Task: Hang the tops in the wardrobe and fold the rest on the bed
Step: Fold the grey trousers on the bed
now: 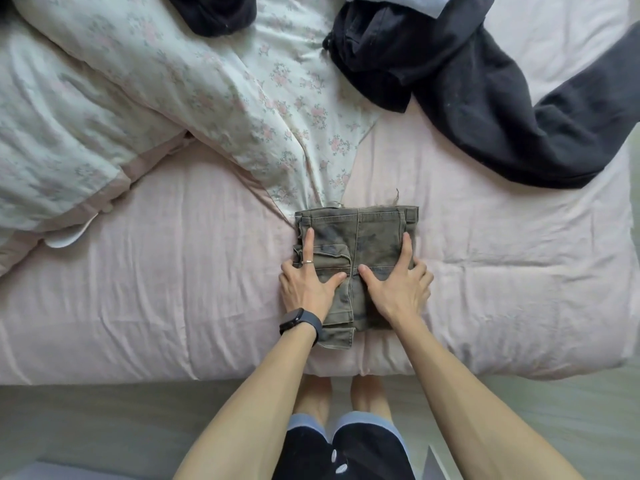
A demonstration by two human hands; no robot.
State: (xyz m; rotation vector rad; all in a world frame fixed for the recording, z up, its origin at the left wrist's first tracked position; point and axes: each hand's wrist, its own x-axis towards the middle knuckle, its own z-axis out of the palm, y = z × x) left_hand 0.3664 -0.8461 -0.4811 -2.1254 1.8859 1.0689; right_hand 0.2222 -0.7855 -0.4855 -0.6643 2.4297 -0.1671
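"What's happening at the bed, from where you stand?"

"The folded olive-grey denim garment [360, 244] lies on the pale pink bed cover [173, 289] at six o'clock, close to the near edge and right in front of the person. Its far edge touches a corner of the cream floral duvet [138, 98], which is heaped up toward ten o'clock."

"And the hands?"

"Both are on top of the bundle and neither has hold of anything. The left hand [304, 285], the one with the black wristwatch [298, 322], lies flat on the nine o'clock side with the forefinger straight and the thumb spread. The right hand [394, 289] mirrors it on the three o'clock side. The outer fingers of each bend down over the side edges, I'd guess to square them."

"So this is the pressing-down part of a fold?"

"That's my reading. To do it well I'd press outward from the middle seam and keep both sides in line. I'd also tuck in the layer poking out at six o'clock beside the left wrist. Thick seams and pocket flaps tend to spring back, so the weight should be firm and even."

"Anything left to do?"

"A large crumpled black garment [485, 109] sprawls from twelve to two o'clock, well apart from the bundle. There's another dark piece [214, 12] at eleven. I can't tell whether either is a top."
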